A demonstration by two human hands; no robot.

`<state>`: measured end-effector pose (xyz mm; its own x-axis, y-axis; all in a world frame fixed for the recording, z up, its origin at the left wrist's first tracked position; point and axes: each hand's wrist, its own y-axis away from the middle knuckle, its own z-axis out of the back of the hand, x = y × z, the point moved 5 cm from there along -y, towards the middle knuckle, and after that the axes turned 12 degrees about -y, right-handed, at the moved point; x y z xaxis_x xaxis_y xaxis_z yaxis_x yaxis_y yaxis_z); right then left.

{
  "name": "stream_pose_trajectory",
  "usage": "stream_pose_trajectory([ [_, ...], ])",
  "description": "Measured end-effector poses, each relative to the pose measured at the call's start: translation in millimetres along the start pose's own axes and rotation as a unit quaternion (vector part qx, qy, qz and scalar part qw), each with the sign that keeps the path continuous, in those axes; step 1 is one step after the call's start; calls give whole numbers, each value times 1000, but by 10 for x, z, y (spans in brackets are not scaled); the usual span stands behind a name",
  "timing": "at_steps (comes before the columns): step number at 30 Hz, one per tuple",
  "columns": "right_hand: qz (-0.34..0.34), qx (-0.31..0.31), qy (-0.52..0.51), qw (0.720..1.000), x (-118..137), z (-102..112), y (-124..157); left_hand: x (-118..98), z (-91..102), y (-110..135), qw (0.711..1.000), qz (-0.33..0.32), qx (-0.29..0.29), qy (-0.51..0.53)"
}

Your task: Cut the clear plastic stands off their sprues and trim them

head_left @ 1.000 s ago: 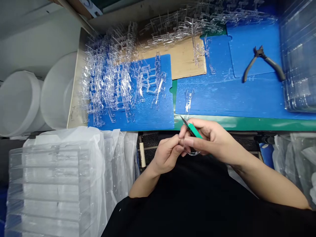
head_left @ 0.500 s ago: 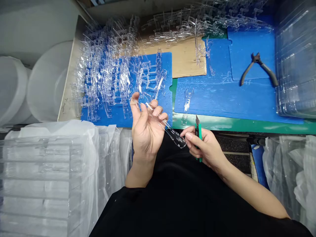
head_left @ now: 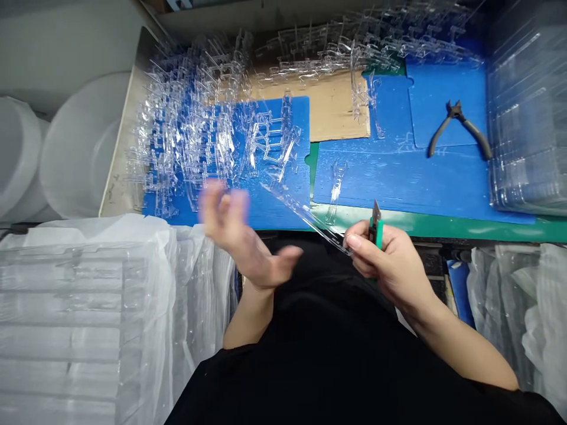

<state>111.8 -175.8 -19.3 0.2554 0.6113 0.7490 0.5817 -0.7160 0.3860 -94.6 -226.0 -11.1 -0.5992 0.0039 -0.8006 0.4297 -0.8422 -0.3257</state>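
Note:
My right hand (head_left: 385,260) is closed around a small green-handled knife (head_left: 377,227), blade up, and pinches one end of a long clear plastic strip (head_left: 301,215) that slants up to the left over the bench edge. My left hand (head_left: 241,236) hovers palm up to the left of the strip, blurred by motion, fingers spread and holding nothing. One clear plastic piece (head_left: 335,186) lies alone on the blue mat (head_left: 420,177) just beyond the knife.
A big heap of clear plastic parts (head_left: 199,130) covers the left blue board and runs along the back. Pliers (head_left: 458,127) lie at the right rear. Clear trays (head_left: 527,118) are stacked at far right. Bagged clear boxes (head_left: 88,319) sit at lower left, white tubs (head_left: 75,153) beyond.
My left hand let go of the clear strip and swung left and down, now blurred. The right hand alone holds the strip, with the knife still in it.

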Motion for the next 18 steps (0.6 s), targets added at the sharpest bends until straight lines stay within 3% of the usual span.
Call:
stream_pose_trajectory([
  [2,60,-4,105,993,141,-1,1,-165,-28,24,988,-123,57,-72],
  [4,100,21,202,974,254,-50,15,-360,-110,87,946,-272,112,-134],
  [6,125,46,283,950,328,-99,46,-467,-179,130,917,-348,138,-135],
  [8,166,27,346,923,396,-108,97,-469,-210,117,923,-343,133,-112],
  [11,243,-30,418,875,473,-100,205,-374,-173,88,950,-295,65,-78],
  [14,267,1,495,827,445,-171,294,-288,-90,98,963,-267,-11,-35],
  [18,280,47,554,783,406,-284,392,-261,-36,110,964,-262,-44,-10],
])
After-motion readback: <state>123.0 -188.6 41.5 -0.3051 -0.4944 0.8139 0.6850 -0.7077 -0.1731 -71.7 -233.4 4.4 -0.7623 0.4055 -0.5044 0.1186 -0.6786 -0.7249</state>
